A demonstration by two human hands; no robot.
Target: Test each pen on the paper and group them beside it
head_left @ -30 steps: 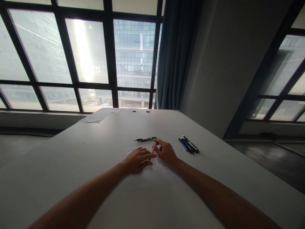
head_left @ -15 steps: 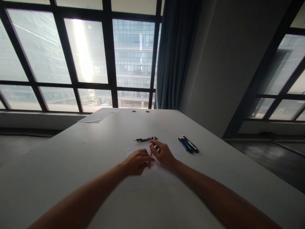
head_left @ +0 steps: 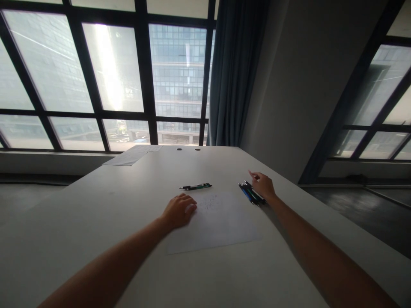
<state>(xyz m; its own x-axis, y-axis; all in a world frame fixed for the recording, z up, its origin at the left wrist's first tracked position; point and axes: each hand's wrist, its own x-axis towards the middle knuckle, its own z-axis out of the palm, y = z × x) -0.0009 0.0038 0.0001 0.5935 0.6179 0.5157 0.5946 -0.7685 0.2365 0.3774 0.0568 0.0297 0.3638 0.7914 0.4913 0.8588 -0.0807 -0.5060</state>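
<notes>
My left hand rests on the left side of a white sheet of paper, its fingers loosely stretched and nothing visible in them. Small dark marks cover the upper part of the sheet. Over to the right, my right hand is closed above a bunch of pens. A slim pinkish tip pokes out from its fingers, seemingly the pink pen; the rest is hidden. Several dark pens, some with blue or green parts, lie side by side under and beside this hand. Beyond the sheet are more dark pens, lying crosswise.
The white table stretches toward the windows. More papers lie at its far left corner, and two round dark holes sit near the far edge. A dark blue curtain hangs behind.
My right hand has moved from the paper to the pens at the right, and the pink pen has left my left hand. My left hand now lies flatter on the sheet, whose marks are uncovered.
</notes>
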